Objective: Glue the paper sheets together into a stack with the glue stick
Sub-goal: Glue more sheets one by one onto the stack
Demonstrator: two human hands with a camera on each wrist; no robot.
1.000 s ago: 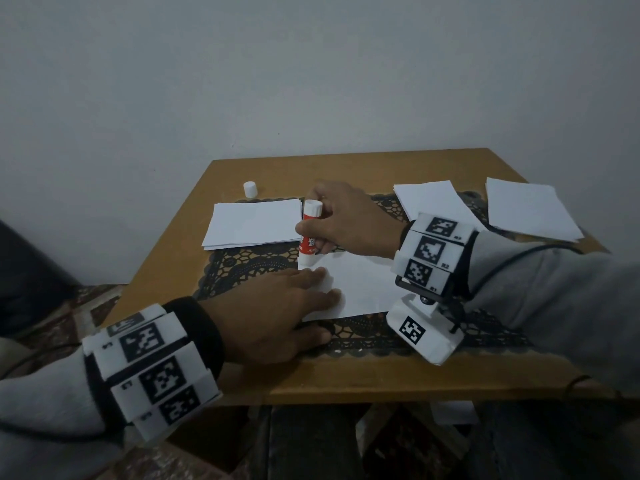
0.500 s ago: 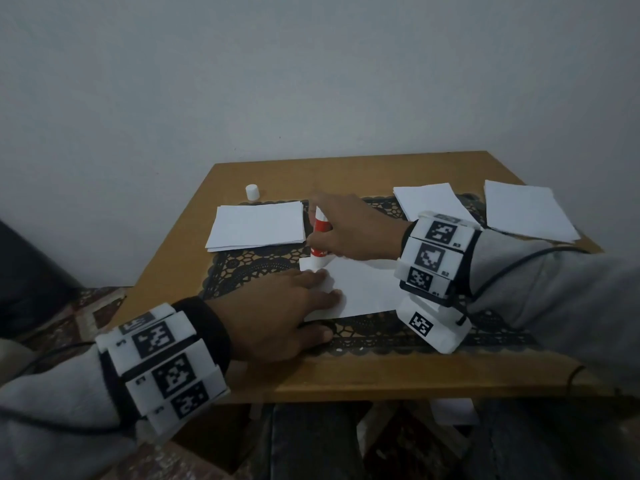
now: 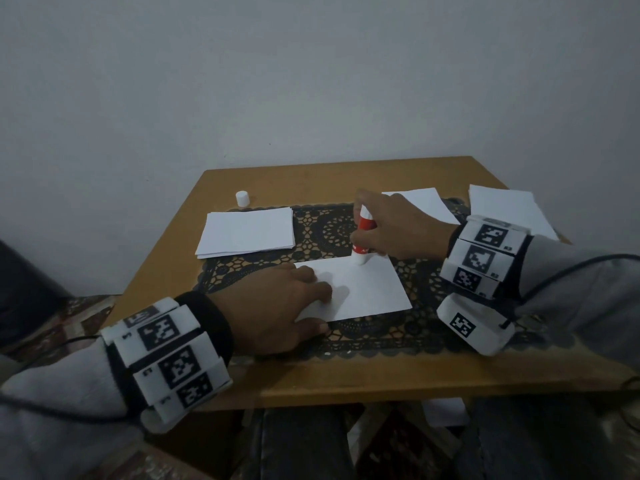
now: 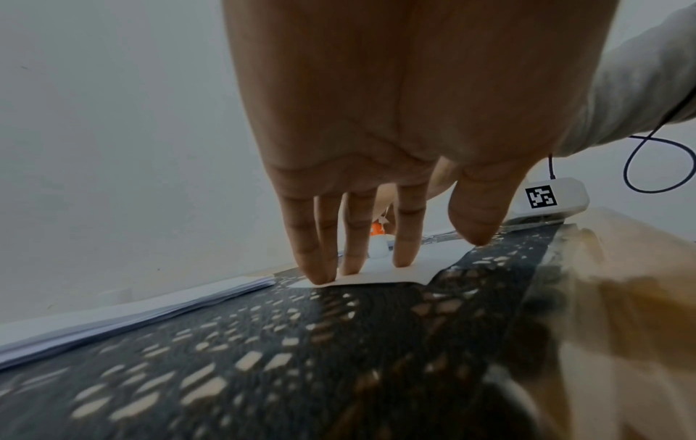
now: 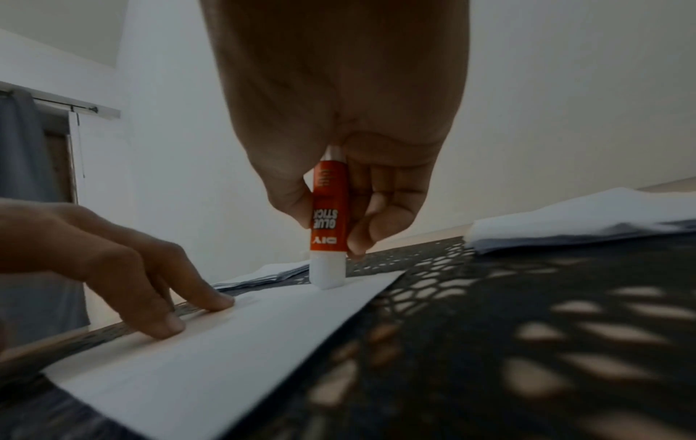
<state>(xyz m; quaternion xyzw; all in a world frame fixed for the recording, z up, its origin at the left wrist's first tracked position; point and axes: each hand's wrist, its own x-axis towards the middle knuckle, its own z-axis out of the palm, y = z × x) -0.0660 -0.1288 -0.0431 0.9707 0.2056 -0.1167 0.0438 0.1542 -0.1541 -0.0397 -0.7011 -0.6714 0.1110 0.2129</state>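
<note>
A white paper sheet (image 3: 367, 289) (image 5: 241, 336) lies on the black lace mat (image 3: 332, 230) in front of me. My left hand (image 3: 287, 303) (image 4: 361, 238) presses its left edge flat with straight fingers. My right hand (image 3: 391, 233) (image 5: 339, 220) grips a red-and-white glue stick (image 3: 363, 237) (image 5: 328, 226) upside down, its white tip touching the sheet's far edge near the middle. In the left wrist view the glue stick (image 4: 377, 241) shows between my fingers. A stack of white sheets (image 3: 247, 232) lies to the left on the mat.
The glue stick's white cap (image 3: 242, 198) stands on the wooden table (image 3: 346, 379) at the back left. Two more paper piles, one (image 3: 424, 202) behind my right hand and one (image 3: 505, 206) at the far right. A wall rises close behind the table.
My right hand has slid the glue stick to the right along the sheet's far edge, from its left corner towards the middle. The left hand has stayed pressing the sheet.
</note>
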